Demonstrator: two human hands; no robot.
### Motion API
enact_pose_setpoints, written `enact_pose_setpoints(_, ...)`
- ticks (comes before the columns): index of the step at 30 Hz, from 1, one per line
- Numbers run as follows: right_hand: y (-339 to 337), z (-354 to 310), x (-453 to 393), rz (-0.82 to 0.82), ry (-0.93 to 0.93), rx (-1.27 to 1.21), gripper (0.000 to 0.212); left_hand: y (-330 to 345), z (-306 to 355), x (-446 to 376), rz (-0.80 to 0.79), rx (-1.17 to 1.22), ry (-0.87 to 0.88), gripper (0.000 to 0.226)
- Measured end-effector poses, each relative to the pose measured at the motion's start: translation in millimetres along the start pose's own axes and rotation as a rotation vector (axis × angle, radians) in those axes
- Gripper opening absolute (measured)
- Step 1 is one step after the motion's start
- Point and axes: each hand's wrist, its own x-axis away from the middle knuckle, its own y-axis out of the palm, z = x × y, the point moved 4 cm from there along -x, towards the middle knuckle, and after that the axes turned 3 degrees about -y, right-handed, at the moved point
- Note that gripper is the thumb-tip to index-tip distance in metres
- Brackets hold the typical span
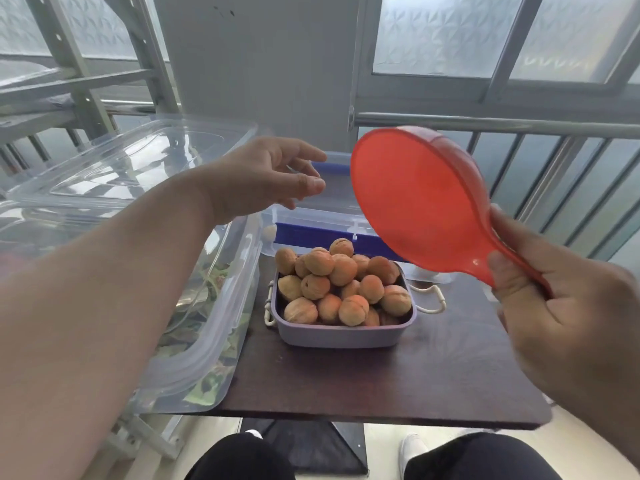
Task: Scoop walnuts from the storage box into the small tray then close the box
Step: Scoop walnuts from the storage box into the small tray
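Fingers (526,271) of our right hand (561,306) are curled tight round the handle of the red scoop (419,199), which is held up in the air, above and to the right of the small tray (343,330). Our left hand (263,178) hovers beyond the tray with fingers loosely spread, gripping nothing. The tray sits mid-desk (450,368), heaped with walnuts (339,285). Right behind the tray is the storage box (311,226), clear with blue trim; we can't really tell if its lid is on, since the scoop and hand cover much of it. Left of the tray sits a big clear bin (194,306).
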Motion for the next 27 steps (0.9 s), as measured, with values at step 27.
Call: enact_pose_setpoints(27, 73, 98, -176, -0.585, -0.140, 1.001, 0.058, -4, -20, -11, 0.004, -0.364, -0.122, 0.005)
